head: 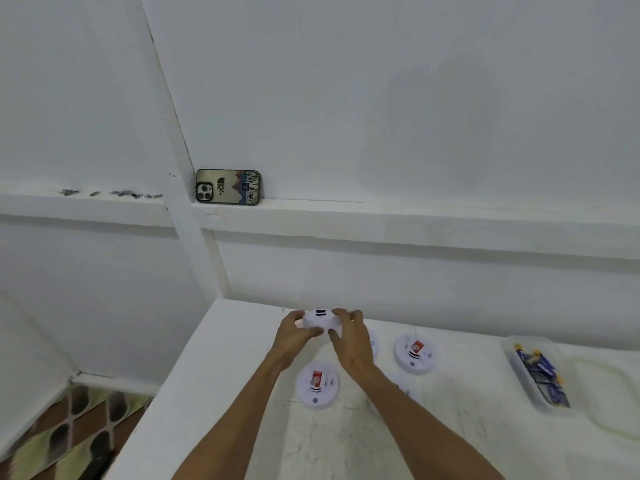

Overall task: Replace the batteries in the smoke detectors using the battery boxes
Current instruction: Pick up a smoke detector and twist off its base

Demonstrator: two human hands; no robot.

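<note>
Off to the left, a phone (227, 187) leans against the wall on a ledge (381, 216), taking no part in the job. Below it is the white desk (221, 393).

Over its far edge the left hand (294, 336) has its fingers curled round the rim of a smoke detector (318, 320), lifted clear of the desk. The right hand (351, 344) grips the opposite side, so both hands are clamped on the one unit. To me this looks like the opening step: the two hands are placed to twist or pull the casing apart and reach the battery. That would take counter-rotation with a steady hold, since the round shell is smooth.

Nearer, under the left forearm, a front detector (317, 386) lies open side up, showing a red battery. A hidden detector (373, 342) peeps out behind the right hand, another low detector (407, 393) shows beside the right forearm, and a right detector (414, 353) lies open with a red battery too.

That makes five detectors by my count, two of them only partly seen.

Further right sits a clear battery box (514, 363) of blue batteries, too jumbled to count. Beside it is a second clear container (609, 393); I cannot tell what it holds.
</note>
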